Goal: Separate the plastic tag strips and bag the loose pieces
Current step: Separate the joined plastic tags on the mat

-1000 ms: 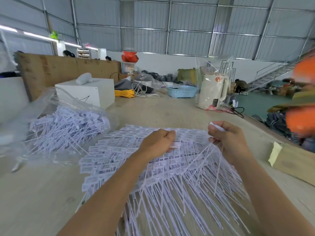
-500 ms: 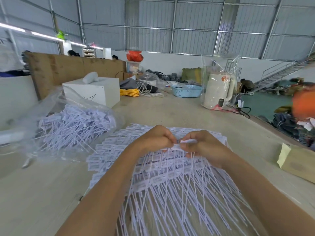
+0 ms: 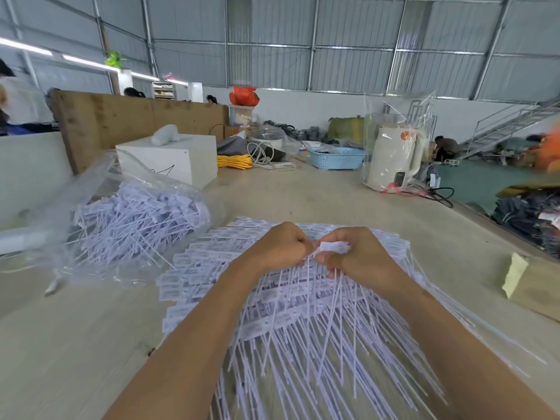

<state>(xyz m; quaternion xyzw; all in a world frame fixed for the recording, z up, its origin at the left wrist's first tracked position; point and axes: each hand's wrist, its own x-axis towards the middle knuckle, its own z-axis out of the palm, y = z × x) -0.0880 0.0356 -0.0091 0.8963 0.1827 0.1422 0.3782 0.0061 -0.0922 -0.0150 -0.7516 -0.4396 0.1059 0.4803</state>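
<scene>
Step in hand, by my read: separating, not bagging. Both hands meet at the far edge of the tag strips point(image 3: 303, 313), which lie fanned over the counter point(image 3: 75, 344) right in front of the person, label heads at 12 o'clock, thin tails running back toward 6.

Left hand point(image 3: 280, 245): fingers curled, clamped on the strip heads just beside the right hand. Right hand point(image 3: 356, 253): fingers and thumb curled round one white tag head point(image 3: 333, 247), which sits raised a little above the rest. The two hands are touching or all but touching; the exact joint between them is hidden by the knuckles.

The clear bag point(image 3: 127, 225) lies at 10 o'clock from the hands, well apart, on its side, mouth hard to make out. Inside it, a pile of loose tags point(image 3: 133, 219).

Next move, as I judge it: the left hand pins the strip while the right hand twists or pulls its tag free of the neighbours, then carries it over to 10 o'clock and into the bag. It needs a short, clean snap. The tails overlap heavily, so a long pull could drag the adjacent strips along.

Most of the task is left: the fanned pile looks larger than the bagged one.

Elsewhere on the counter: white box point(image 3: 169, 159) at 11, blue basket point(image 3: 336, 159) at 12, wrapped kettle point(image 3: 394, 159) at 1.
</scene>
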